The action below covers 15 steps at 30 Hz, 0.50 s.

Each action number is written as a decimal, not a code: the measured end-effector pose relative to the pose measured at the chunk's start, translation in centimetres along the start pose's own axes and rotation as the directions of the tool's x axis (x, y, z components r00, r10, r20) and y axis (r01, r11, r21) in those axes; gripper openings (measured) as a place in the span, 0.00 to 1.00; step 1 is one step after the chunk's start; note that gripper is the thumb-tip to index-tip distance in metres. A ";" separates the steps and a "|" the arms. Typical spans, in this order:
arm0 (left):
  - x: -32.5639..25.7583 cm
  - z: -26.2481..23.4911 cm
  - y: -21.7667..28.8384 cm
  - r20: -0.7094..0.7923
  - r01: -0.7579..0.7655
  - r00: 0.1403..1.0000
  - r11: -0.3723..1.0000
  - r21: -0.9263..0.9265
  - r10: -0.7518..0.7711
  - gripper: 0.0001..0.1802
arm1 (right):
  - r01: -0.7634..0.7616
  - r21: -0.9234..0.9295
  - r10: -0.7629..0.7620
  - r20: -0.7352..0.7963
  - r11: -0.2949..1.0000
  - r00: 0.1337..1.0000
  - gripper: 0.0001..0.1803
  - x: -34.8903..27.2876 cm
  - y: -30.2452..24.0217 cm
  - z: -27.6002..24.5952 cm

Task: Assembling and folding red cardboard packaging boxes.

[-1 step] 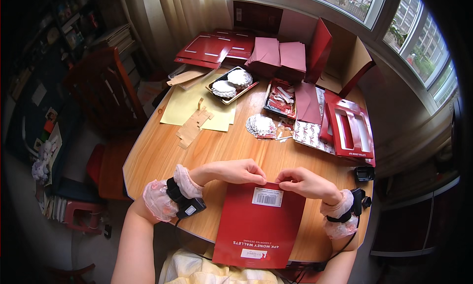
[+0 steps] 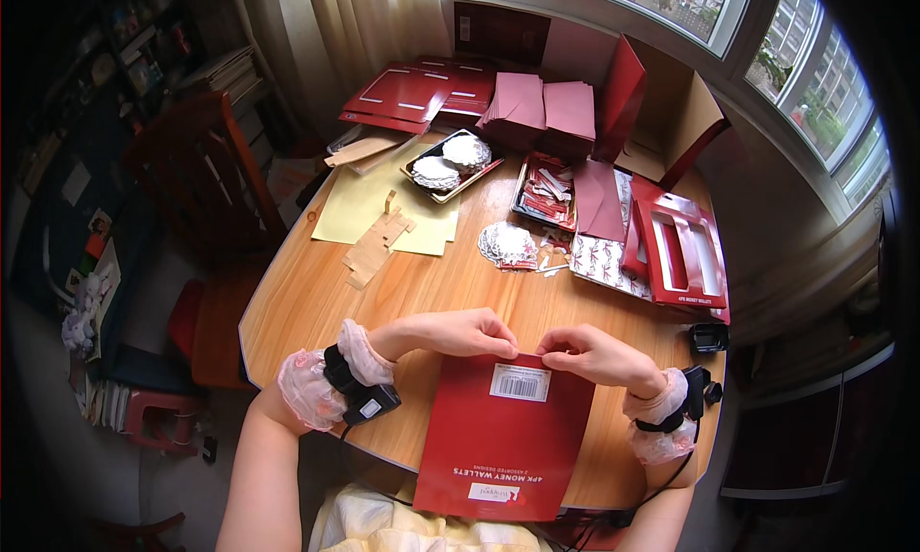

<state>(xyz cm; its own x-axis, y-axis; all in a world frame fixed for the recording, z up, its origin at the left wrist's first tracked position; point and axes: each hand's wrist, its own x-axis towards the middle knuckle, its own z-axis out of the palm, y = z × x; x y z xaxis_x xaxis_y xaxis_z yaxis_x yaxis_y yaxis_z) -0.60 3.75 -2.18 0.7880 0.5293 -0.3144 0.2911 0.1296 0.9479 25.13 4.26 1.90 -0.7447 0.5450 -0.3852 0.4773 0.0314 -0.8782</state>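
We see a round wooden table [image 2: 316,293] filling the middle of the view, with a dark wooden chair [image 2: 206,169] at its left side. On its near edge lies a flat red packet [image 2: 503,447], its lower end hanging over the rim toward us. At the far side sit stacks of red card sheets [image 2: 407,92], a red windowed box [image 2: 685,250] on the right, yellow paper [image 2: 359,202] and a small tray [image 2: 452,164] holding two white round things, perhaps paper doilies, though the view is too small to be sure. Our left hand [image 2: 460,333] and right hand [image 2: 589,353] meet at the packet's top edge, fingertips pinched together on it, just beside each other.
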 end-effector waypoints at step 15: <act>0.0 -0.3 -0.1 -0.276 -0.227 0.943 0.967 -0.117 0.188 0.11 | 0.206 -0.158 -0.241 -0.247 0.966 0.939 0.16 -0.5 -0.3 0.0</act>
<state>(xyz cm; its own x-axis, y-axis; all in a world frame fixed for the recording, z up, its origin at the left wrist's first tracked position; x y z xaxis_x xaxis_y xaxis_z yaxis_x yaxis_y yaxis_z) -0.80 3.99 -2.27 0.6480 0.7546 -0.1036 0.0389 0.1030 0.9939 25.37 3.95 2.39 -0.6989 0.7107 -0.0803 0.3809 0.2748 -0.8828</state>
